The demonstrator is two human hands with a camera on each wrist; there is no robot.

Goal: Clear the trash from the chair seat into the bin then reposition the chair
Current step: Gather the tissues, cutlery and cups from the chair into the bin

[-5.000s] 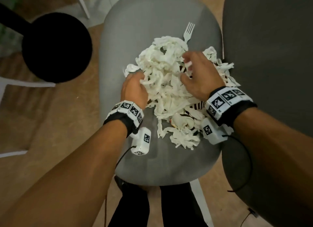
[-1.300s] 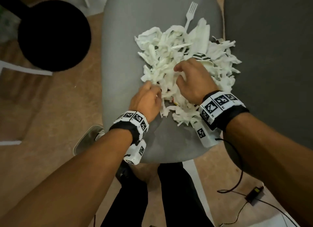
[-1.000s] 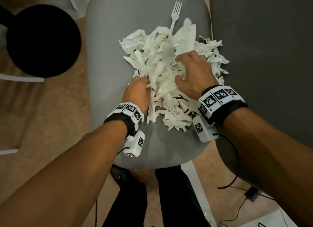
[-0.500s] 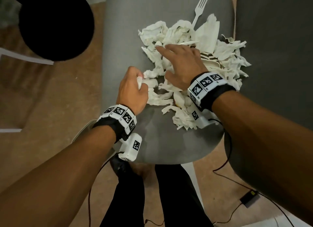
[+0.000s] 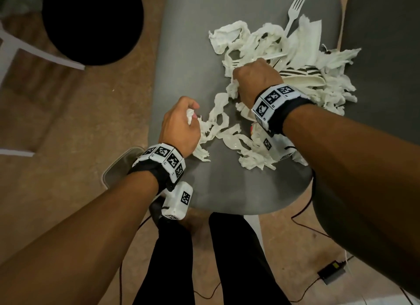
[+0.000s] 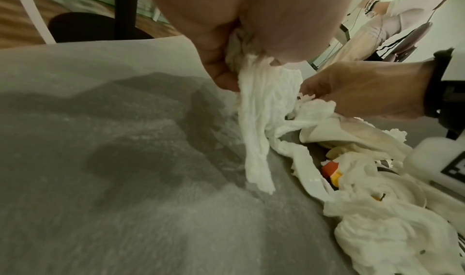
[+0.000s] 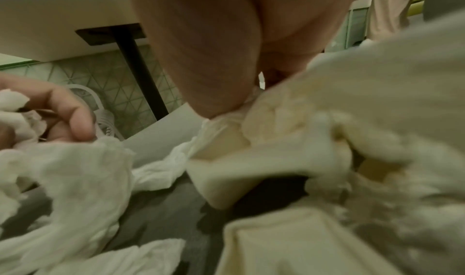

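Observation:
A pile of torn white tissue strips [image 5: 261,47] with paper plate scraps [image 5: 306,80] and a white plastic fork [image 5: 295,11] lies on the grey chair seat [image 5: 188,43]. My left hand [image 5: 188,120] grips a bunch of tissue strips [image 6: 261,104] at the pile's left edge, and the strips trail down to the seat [image 6: 125,160]. My right hand [image 5: 245,77] is fisted on tissue in the middle of the pile; the right wrist view shows tissue and a plate scrap [image 7: 226,180] under it. A grey bin rim [image 5: 113,168] shows below my left wrist.
A black round stool [image 5: 91,20] stands on the carpet at the upper left. A second dark grey chair [image 5: 386,43] is close on the right. Cables and a power adapter [image 5: 333,274] lie on the floor at the lower right. An orange and yellow scrap [image 6: 332,170] sits in the pile.
My right hand's fingers, flat on the pile half a second ago, have curled into a fist on tissue. My left hand has drawn strips out to the left of the pile.

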